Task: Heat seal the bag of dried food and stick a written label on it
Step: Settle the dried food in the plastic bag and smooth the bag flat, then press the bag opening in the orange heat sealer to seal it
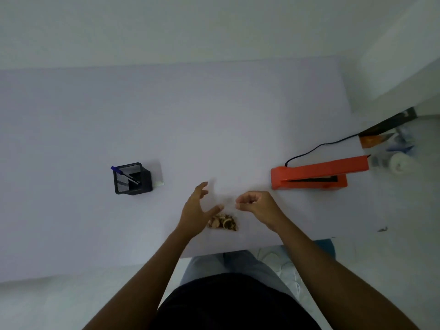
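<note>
Bag of dried food (223, 222) near desk (95, 115) front edge, between grips: left hand (194, 211) open, right hand (258, 207) curled, contact unclear.

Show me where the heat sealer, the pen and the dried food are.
heat sealer (319, 172): head view, on its orange top arm.
pen (126, 175): head view, on its barrel, leaning in the black holder.
dried food (222, 222): head view, on the pile of pieces between the hands.

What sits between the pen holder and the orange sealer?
Only bare table separates pen holder from sealer in the head view; both hands hover nearer.
</note>
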`<state>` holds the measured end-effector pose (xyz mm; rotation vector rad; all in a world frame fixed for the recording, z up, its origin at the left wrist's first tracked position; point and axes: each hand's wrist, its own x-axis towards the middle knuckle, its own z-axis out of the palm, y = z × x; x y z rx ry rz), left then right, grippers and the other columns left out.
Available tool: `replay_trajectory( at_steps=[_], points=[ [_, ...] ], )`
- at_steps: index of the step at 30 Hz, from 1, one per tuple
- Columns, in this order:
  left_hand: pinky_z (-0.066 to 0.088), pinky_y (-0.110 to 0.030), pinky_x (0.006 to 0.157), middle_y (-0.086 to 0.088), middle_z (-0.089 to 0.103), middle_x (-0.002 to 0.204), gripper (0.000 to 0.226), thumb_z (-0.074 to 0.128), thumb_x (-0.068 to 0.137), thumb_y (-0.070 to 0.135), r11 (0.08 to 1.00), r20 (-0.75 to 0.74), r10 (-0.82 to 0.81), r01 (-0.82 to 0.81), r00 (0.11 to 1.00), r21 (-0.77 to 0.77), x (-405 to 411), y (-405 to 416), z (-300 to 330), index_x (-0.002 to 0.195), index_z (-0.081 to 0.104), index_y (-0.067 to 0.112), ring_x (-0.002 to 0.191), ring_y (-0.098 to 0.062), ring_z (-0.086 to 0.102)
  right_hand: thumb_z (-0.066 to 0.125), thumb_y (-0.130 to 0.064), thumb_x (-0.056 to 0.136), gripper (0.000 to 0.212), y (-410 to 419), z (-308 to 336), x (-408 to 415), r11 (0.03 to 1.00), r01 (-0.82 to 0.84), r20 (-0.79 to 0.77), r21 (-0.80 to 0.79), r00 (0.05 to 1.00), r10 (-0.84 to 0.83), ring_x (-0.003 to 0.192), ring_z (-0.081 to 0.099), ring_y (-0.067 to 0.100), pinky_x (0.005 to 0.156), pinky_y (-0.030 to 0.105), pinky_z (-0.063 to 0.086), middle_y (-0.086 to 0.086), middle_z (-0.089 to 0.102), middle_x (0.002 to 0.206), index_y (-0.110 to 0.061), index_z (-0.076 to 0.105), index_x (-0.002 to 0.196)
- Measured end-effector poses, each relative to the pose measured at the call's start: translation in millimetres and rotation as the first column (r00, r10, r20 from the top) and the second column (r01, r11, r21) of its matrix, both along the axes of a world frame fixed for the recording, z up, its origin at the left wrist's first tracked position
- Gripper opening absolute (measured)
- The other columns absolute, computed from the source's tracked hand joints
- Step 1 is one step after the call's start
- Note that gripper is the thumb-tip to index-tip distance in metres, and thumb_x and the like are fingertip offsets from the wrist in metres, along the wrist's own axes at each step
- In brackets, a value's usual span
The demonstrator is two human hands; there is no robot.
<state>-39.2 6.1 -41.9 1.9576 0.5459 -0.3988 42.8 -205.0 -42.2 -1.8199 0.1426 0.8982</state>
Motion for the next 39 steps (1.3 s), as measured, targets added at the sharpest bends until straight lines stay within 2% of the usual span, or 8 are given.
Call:
replay_trajectory(
  at_steps=[3,6,9,13,19,23,30,39],
  points=[
    [0.052,-0.034,0.093,0.011,0.072,0.105,0.022,0.071,0.089,0.035,0.991,0.055,-0.102,0.106,0.993,-0.084,10.0,3.6,-1.6,0.105,0.073,0.021,0.098,-0.005,0.065,0.084,-0.009,0.078,0.018,-4.5,10.8,-4.8,0.999,0.045,-0.012,0.024,0.999,-0.045,0.077,0.068,-0.001,0.071,0.013,0.052,0.000,0.078,0.090,-0.009,0.079,0.096],
    [0.051,-0.020,0.078,0.006,0.076,0.087,0.017,0.066,0.094,0.023,0.977,0.097,-0.120,0.134,0.988,-0.163,19.2,-1.3,4.0,0.087,0.078,0.013,0.080,-0.001,0.068,0.083,-0.015,0.080,0.017,-14.1,21.7,-8.4,0.990,0.142,-0.038,0.022,0.989,-0.141,0.080,0.070,0.000,0.067,0.019,0.050,-0.003,0.079,0.091,-0.015,0.079,0.097],
    [0.048,-0.009,0.073,0.003,0.077,0.085,0.018,0.064,0.095,0.016,0.967,0.088,-0.104,0.122,0.991,-0.226,27.9,-16.8,14.3,0.089,0.078,0.008,0.076,0.000,0.069,0.082,-0.014,0.081,0.015,-28.9,29.7,-8.9,0.971,0.234,-0.047,0.050,0.972,-0.232,0.085,0.071,0.009,0.063,0.025,0.050,0.001,0.080,0.094,-0.016,0.079,0.096],
    [0.053,-0.014,0.075,-0.001,0.078,0.087,0.017,0.063,0.095,0.017,0.952,0.068,-0.076,0.093,0.995,-0.293,39.6,-48.1,18.5,0.092,0.078,0.008,0.081,-0.011,0.073,0.079,-0.010,0.084,0.014,-56.7,38.1,-5.6,0.938,0.331,-0.058,0.106,0.943,-0.327,0.086,0.072,0.011,0.058,0.027,0.056,0.004,0.078,0.095,-0.011,0.078,0.097],
    [0.058,-0.023,0.073,-0.016,0.077,0.087,0.021,0.061,0.096,0.011,0.899,0.033,-0.022,0.034,0.999,-0.437,56.6,-108.9,24.8,0.095,0.072,-0.006,0.080,-0.021,0.076,0.079,-0.013,0.084,0.025,-112.0,37.5,-1.7,0.928,0.326,-0.168,0.182,0.940,-0.297,0.094,0.073,0.016,0.072,0.042,0.063,0.005,0.077,0.106,-0.010,0.075,0.109],
    [0.056,-0.019,0.071,-0.012,0.078,0.087,0.021,0.061,0.097,0.014,0.904,0.017,-0.032,0.037,0.999,-0.426,59.6,-150.7,25.2,0.096,0.073,-0.004,0.080,-0.018,0.075,0.079,-0.017,0.085,0.020,-153.8,29.2,2.5,0.942,0.286,-0.186,0.175,0.949,-0.253,0.095,0.072,0.018,0.072,0.043,0.062,0.010,0.077,0.103,-0.008,0.077,0.102],
    [0.060,-0.031,0.082,-0.011,0.078,0.091,0.027,0.057,0.099,0.021,0.880,-0.091,0.041,-0.079,0.995,-0.468,70.9,-212.3,20.6,0.099,0.073,0.000,0.088,-0.024,0.076,0.075,-0.018,0.088,0.022,-210.9,20.6,23.5,0.931,0.313,-0.173,0.188,0.944,-0.282,0.092,0.075,0.031,0.076,0.041,0.063,0.017,0.078,0.096,-0.001,0.075,0.101],
    [0.061,-0.038,0.079,-0.015,0.076,0.105,0.025,0.059,0.098,0.021,0.788,-0.191,0.255,-0.318,0.948,-0.528,101.7,-256.2,12.3,0.106,0.072,0.001,0.092,-0.033,0.074,0.076,-0.018,0.088,0.020,-235.3,6.4,61.6,0.884,0.428,-0.124,0.190,0.903,-0.411,0.082,0.076,0.036,0.076,0.037,0.063,0.019,0.078,0.086,0.000,0.076,0.097]
  ],
)
